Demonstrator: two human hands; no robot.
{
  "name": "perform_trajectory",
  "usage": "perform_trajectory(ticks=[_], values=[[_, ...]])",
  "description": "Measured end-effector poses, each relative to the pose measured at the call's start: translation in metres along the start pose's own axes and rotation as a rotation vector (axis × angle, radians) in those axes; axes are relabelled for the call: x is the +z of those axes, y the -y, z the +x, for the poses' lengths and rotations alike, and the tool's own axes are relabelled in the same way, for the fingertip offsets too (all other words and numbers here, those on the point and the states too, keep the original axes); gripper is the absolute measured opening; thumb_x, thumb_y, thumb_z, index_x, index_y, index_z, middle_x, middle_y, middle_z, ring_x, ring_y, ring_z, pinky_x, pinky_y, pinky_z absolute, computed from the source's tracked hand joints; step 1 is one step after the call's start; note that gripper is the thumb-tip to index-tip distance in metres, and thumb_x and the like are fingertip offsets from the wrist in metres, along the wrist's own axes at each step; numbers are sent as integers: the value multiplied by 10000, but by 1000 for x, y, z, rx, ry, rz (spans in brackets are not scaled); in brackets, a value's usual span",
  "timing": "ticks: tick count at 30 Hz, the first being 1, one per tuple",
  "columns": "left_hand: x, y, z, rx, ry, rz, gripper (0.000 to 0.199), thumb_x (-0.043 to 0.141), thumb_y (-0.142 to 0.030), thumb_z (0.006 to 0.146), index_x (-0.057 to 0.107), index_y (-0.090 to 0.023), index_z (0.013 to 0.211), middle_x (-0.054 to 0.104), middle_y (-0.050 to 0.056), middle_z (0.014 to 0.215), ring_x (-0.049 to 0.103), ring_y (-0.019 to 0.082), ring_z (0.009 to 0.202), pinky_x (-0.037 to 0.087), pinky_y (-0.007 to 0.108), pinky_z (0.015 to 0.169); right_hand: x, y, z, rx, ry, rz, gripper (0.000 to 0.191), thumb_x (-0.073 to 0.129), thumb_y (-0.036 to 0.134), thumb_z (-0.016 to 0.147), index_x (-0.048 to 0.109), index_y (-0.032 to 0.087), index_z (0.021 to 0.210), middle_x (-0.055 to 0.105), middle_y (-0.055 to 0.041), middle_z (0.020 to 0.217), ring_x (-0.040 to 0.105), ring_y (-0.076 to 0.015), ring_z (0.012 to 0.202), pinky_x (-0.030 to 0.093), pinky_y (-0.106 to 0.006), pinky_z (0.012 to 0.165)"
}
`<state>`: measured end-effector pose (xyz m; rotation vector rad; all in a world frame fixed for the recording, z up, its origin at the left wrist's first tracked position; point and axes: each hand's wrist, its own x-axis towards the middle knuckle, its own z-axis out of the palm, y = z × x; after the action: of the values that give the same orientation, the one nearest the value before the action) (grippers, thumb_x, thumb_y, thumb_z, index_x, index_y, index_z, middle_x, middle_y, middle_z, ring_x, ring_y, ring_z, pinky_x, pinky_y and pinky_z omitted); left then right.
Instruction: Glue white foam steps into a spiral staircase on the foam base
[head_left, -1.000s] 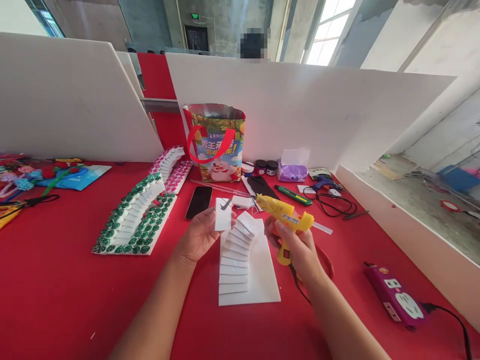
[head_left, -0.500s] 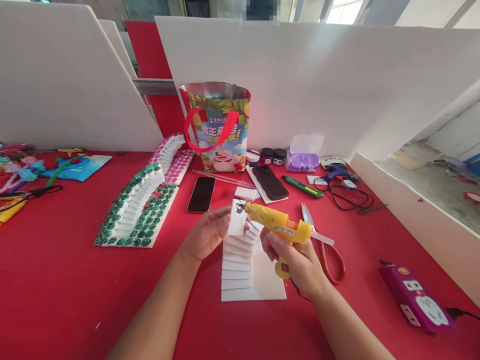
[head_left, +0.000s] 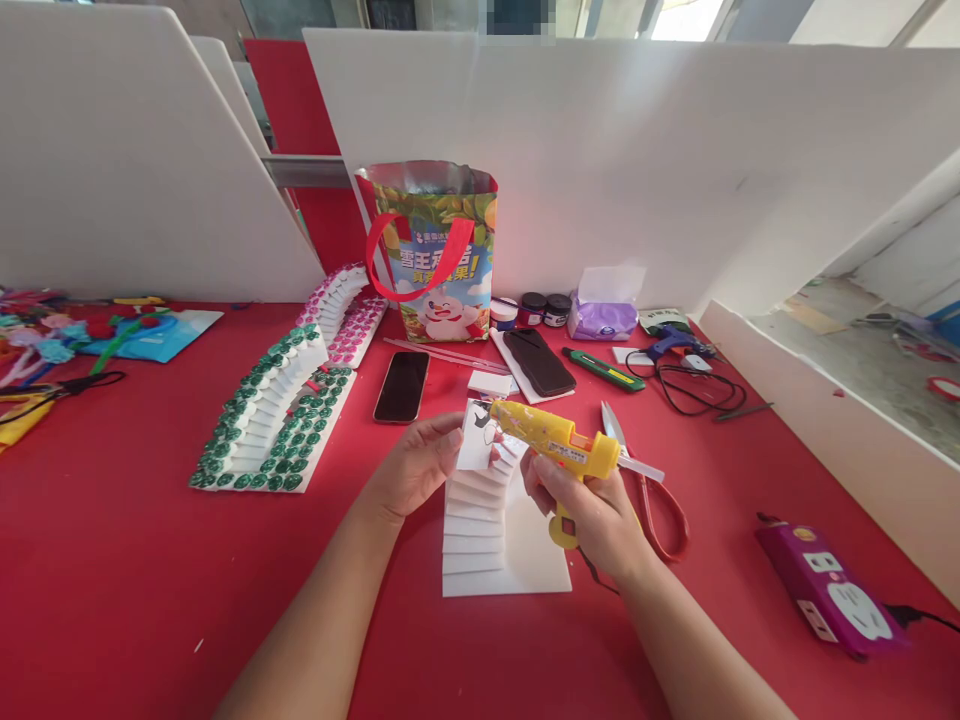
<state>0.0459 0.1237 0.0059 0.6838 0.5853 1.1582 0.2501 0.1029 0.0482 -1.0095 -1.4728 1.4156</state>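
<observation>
My left hand [head_left: 421, 462] pinches a small white card [head_left: 476, 440] with dark markings, upright above the far end of a white stepped foam piece [head_left: 536, 550]. In my right hand [head_left: 592, 515] is a yellow glue gun [head_left: 555, 438], its nozzle pointing left at the card's upper right edge. Whether the nozzle touches the card cannot be made out. A clear glue stick [head_left: 643, 468] sticks out of the gun's back. Red-handled scissors [head_left: 661, 525] lie just right of my right hand.
Green-trimmed [head_left: 300, 440] and pink-trimmed [head_left: 360, 325] stepped pieces stand at left. Behind are a bag [head_left: 442, 260], two phones [head_left: 401, 387], a green cutter [head_left: 604, 369], jars [head_left: 532, 308] and tissues [head_left: 604, 315]. A purple power strip [head_left: 829, 590] lies at right, a cabled blue tool [head_left: 671, 342] farther back.
The glue gun's nozzle has shifted very slightly on the card, toward its upper right edge. Both hands keep their holds, and the view has moved a little.
</observation>
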Motion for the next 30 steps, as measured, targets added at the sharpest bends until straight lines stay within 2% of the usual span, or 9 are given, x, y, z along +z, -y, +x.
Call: perform_trajectory(ticks=[6,17,23,30], values=[[-3,0,1,6,-3,10,277,866,-320,742,803,-163,962,801,78,817,761,232,751,579,414,879,-1,-2,-1,14,18,-24,443,578,537,910,529,197,631,450,11,589,415,-118,547,350,-261,491],[1,-1,0,7,13,2,323,876,-320,733,808,-159,1004,804,77,836,764,220,752,576,330,790,1,0,-1,5,8,-3,461,584,553,903,519,202,611,440,11,568,410,-121,536,346,-266,479],[-3,1,0,-2,-5,-18,340,889,-307,715,800,-186,1020,808,59,899,767,225,788,577,374,843,1,-1,-1,16,7,-8,471,574,566,907,504,211,606,434,12,553,394,-122,526,333,-266,459],[-2,0,0,18,-13,-21,312,892,-293,709,809,-187,991,808,62,901,759,219,765,578,348,778,2,2,-2,3,11,-1,479,584,558,914,494,218,589,449,-1,559,406,-137,547,342,-277,467]])
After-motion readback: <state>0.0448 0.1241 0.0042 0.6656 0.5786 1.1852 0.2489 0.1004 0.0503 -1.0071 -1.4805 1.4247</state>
